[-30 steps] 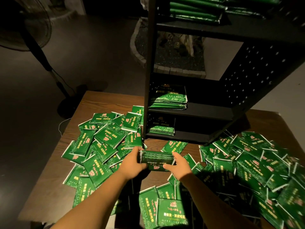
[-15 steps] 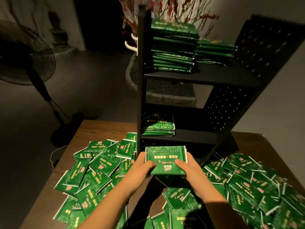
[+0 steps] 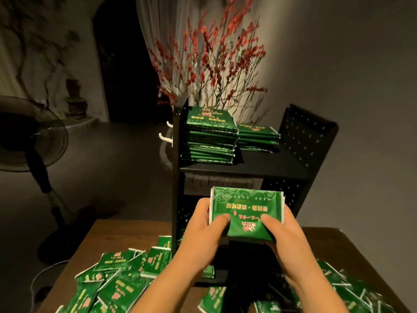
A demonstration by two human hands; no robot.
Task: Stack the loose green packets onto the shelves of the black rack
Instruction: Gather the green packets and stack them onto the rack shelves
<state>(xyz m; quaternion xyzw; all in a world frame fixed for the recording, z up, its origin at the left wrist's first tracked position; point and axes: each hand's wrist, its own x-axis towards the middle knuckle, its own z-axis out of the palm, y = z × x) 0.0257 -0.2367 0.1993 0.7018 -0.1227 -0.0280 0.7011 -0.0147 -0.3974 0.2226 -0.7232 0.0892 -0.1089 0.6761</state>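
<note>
Both hands grip a packet bundle (image 3: 246, 211) before the rack (image 3: 243, 170): left hand (image 3: 203, 224) at its left edge, right hand (image 3: 282, 229) opposite, thumbs on top.

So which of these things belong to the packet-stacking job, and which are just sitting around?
Part of the job: held bundle of packets, left hand, right hand, loose packets, black rack, stacked packets.
Just around: standing fan, red branches, table.
</note>
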